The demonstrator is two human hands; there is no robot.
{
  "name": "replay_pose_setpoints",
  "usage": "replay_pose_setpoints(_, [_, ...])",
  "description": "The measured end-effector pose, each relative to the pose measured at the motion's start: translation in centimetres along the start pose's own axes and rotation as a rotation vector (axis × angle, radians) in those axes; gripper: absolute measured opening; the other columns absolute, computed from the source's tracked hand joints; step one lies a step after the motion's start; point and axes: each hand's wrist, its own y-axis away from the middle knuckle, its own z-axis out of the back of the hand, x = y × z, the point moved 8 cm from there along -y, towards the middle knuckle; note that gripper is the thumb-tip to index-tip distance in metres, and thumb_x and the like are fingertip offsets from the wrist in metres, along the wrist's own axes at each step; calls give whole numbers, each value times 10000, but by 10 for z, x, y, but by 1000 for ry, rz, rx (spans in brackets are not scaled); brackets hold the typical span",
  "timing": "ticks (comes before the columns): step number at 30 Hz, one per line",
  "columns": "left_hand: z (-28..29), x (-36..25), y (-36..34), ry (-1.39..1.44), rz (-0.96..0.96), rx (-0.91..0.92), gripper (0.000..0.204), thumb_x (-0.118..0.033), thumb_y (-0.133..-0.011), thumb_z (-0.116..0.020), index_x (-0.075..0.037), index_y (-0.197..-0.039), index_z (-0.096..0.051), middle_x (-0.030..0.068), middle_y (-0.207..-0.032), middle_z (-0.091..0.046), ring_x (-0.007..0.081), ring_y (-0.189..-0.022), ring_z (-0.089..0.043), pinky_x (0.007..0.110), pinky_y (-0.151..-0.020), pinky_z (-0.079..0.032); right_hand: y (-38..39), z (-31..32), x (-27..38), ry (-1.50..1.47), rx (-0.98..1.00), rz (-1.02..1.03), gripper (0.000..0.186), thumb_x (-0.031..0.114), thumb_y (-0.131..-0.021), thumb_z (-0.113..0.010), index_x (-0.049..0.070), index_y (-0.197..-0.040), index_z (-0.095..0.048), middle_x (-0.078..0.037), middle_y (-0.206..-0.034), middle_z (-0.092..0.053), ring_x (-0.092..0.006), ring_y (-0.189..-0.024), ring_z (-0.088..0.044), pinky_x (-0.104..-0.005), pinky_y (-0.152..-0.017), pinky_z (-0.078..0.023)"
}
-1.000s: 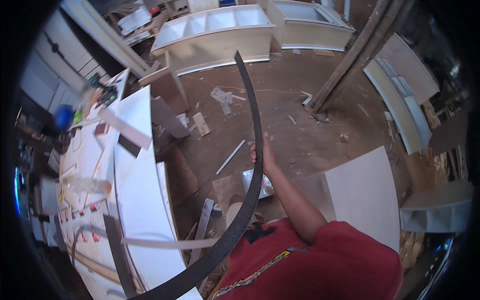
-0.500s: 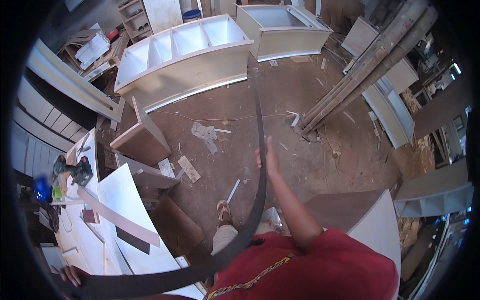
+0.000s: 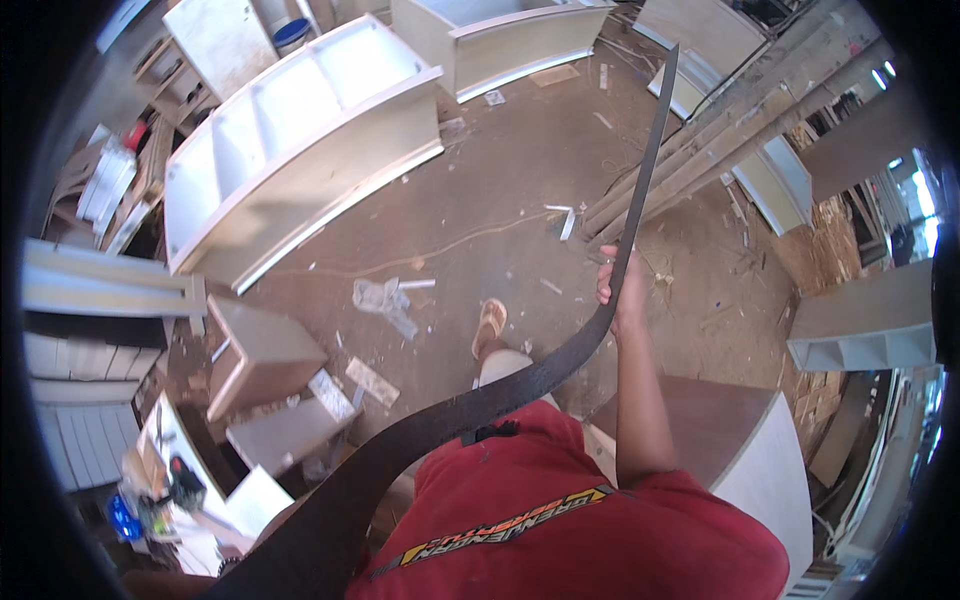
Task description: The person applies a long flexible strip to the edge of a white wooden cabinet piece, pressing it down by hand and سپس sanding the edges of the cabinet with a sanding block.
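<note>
Woodworking workshop, long open cabinet (image 3: 330,178) with white-lined compartments, wood offcut (image 3: 373,381) on dusty brown floor (image 3: 500,235), power tool (image 3: 185,484) on cluttered bench (image 3: 214,502)

Right forearm (image 3: 646,415) forward, grip (image 3: 622,290) in a curl

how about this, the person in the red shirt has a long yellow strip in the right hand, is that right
Not quite: in the head view, the long strip is dark, not yellow. The person in the red shirt does have it in the right hand.

Dark brown strip (image 3: 500,398), red shirt (image 3: 600,550), blue bucket (image 3: 291,35)
</note>
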Motion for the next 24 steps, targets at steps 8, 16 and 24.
replay_pose_setpoints(8, [30,60,-255,16,-166,-115,523,-262,-1008,-530,85,-1393,-458,169,-1165,-549,200,-1044,-528,330,-905,-441,-263,-44,50,138,-63,-88,545,534,-1080,-431,37,-1190,-628,21,-639,-473,-77,-495,-421,-251,-455,-312])
replay_pose_setpoints(16, [30,57,-483,24,-359,-208,547,-245,-1001,-537,73,-1432,-431,164,-1194,-538,200,-1043,-506,338,-909,-422,-512,-87,165,184,-78,-57,509,521,-1072,-463,65,-1213,-640,11,-691,-540,-85,-510,-446,-260,-476,-331])
replay_pose_setpoints(24, [-42,183,-792,80,-380,-129,576,-229,-993,-543,62,-1471,-404,160,-1223,-528,201,-1042,-483,345,-913,-402,-741,-7,194,-74,-369,-147,524,524,-1069,-466,37,-1181,-624,-38,-690,-558,-106,-504,-464,-272,-452,-357])
